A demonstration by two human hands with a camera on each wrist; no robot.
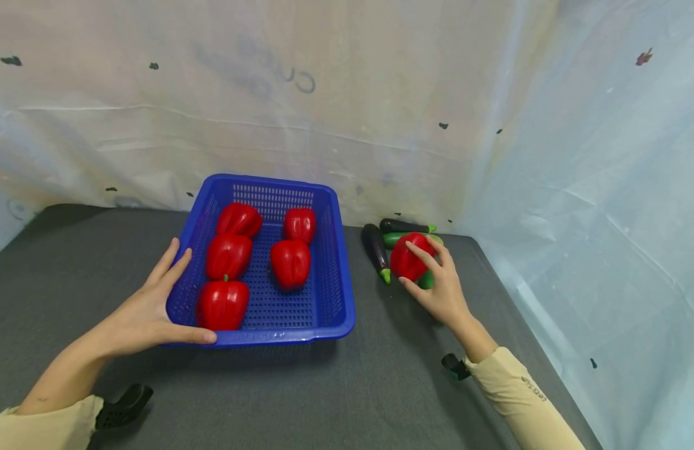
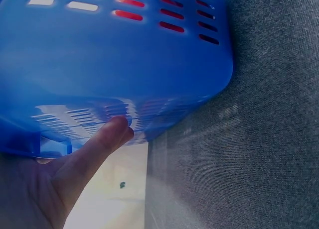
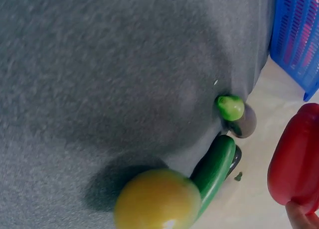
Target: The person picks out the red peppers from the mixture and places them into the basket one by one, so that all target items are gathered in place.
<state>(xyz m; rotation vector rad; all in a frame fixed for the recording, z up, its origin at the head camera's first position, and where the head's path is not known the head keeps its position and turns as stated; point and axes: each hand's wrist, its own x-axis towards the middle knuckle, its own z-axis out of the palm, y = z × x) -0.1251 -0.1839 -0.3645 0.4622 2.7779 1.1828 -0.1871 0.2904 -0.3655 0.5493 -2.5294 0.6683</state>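
A blue perforated plastic basket (image 1: pixel 332 250) stands left of centre with several red bell peppers (image 1: pixel 290 264) inside. My left hand (image 1: pixel 147 315) spans its near left corner, thumb along the front rim and fingers straight against the left side. In the left wrist view, fingers (image 2: pixel 107 139) touch the basket's outer wall (image 2: pixel 114 64). My right hand (image 1: pixel 442 290) pinches another red bell pepper (image 1: pixel 410 257) between thumb and fingers, right of the basket. The right wrist view shows this pepper (image 3: pixel 296 159) at its edge, with one fingertip on it; the rest of that hand is out of frame.
Two dark eggplants (image 1: pixel 375 247) lie behind and left of the right hand, beside a green cucumber (image 3: pixel 214 171). A round yellowish item (image 3: pixel 157 201) is near the cucumber. Grey cloth covers the table (image 1: pixel 324 400); plastic sheeting (image 1: pixel 352 106) hangs behind and at the right.
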